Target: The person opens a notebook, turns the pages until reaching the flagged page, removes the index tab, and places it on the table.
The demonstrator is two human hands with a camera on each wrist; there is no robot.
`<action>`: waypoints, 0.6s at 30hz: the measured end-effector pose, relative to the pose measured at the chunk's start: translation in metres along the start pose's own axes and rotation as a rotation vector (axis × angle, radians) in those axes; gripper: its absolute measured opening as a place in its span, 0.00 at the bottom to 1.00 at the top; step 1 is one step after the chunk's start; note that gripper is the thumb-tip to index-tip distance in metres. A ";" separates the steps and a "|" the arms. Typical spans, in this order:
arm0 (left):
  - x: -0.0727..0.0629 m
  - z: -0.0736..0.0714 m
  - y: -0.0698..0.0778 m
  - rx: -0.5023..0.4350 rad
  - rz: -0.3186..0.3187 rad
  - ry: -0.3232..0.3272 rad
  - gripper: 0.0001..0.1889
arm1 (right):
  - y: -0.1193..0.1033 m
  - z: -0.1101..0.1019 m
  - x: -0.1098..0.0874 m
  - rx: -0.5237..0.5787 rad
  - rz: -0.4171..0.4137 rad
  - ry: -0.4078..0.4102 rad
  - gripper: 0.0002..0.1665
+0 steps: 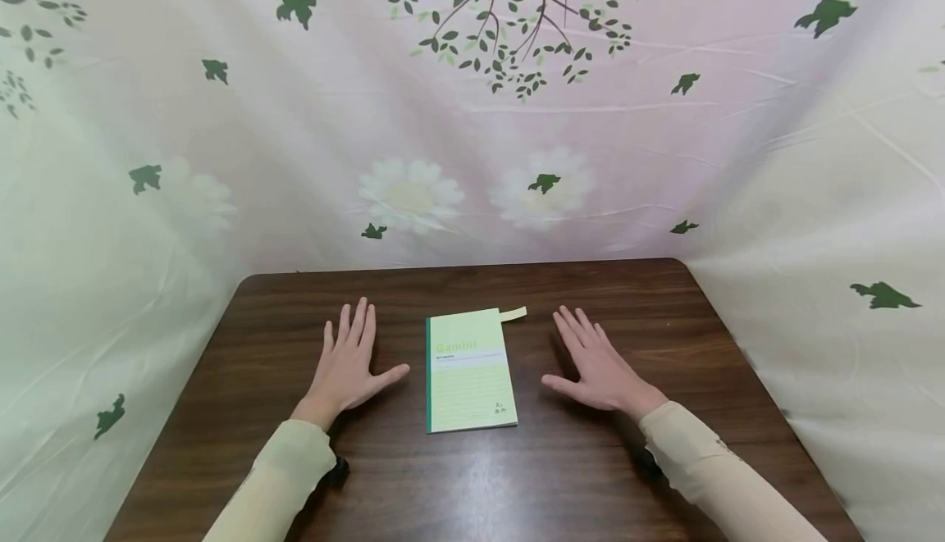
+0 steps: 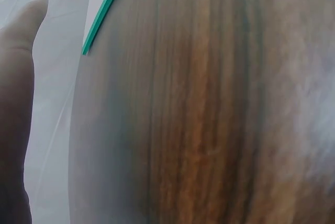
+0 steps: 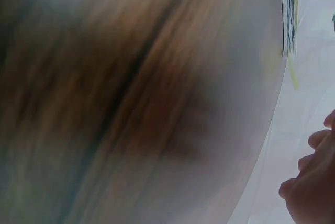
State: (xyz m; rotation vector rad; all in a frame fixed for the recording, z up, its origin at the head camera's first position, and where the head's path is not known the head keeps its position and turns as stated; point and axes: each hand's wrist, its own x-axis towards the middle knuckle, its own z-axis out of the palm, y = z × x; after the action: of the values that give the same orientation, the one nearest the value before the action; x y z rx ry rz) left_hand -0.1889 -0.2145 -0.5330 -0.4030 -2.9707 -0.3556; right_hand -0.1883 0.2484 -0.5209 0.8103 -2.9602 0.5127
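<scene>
A closed pale green notebook (image 1: 468, 394) with a dark green spine lies flat in the middle of the table. A yellowish strip of paper (image 1: 513, 313) sticks out past its upper right edge. Left of the notebook, my left hand (image 1: 349, 368) is spread palm down, its thumb pointing toward the spine without touching it. My right hand (image 1: 600, 366) lies to the right of the notebook, fingers extended and holding nothing. In the left wrist view, the green spine (image 2: 104, 14) shows at the top. The right wrist view catches the page edges (image 3: 289, 14) and part of the right hand (image 3: 314, 182).
The dark brown wooden table (image 1: 480, 493) has rounded far corners. A pale curtain (image 1: 310, 116) printed with leaves, birds and daisies hangs behind it and along both sides. Dark bands sit under both wrists, the left one (image 1: 337, 473) partly hidden by the sleeve.
</scene>
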 end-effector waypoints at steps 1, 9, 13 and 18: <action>0.000 0.001 0.001 -0.007 0.005 -0.002 0.67 | -0.003 0.001 0.000 0.002 -0.012 -0.011 0.65; -0.003 0.008 0.012 -0.061 0.033 -0.028 0.66 | -0.025 0.008 0.002 0.013 -0.111 -0.063 0.65; -0.006 0.010 0.016 -0.096 0.046 -0.054 0.65 | -0.032 0.014 0.002 0.035 -0.142 -0.098 0.65; -0.011 0.012 0.021 -0.136 0.065 -0.087 0.64 | -0.039 0.020 0.005 0.045 -0.137 -0.181 0.68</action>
State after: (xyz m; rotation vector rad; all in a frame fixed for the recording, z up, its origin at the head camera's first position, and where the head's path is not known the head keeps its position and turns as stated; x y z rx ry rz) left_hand -0.1732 -0.1947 -0.5414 -0.5420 -3.0183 -0.5492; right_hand -0.1723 0.2081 -0.5278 1.1111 -3.0328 0.5265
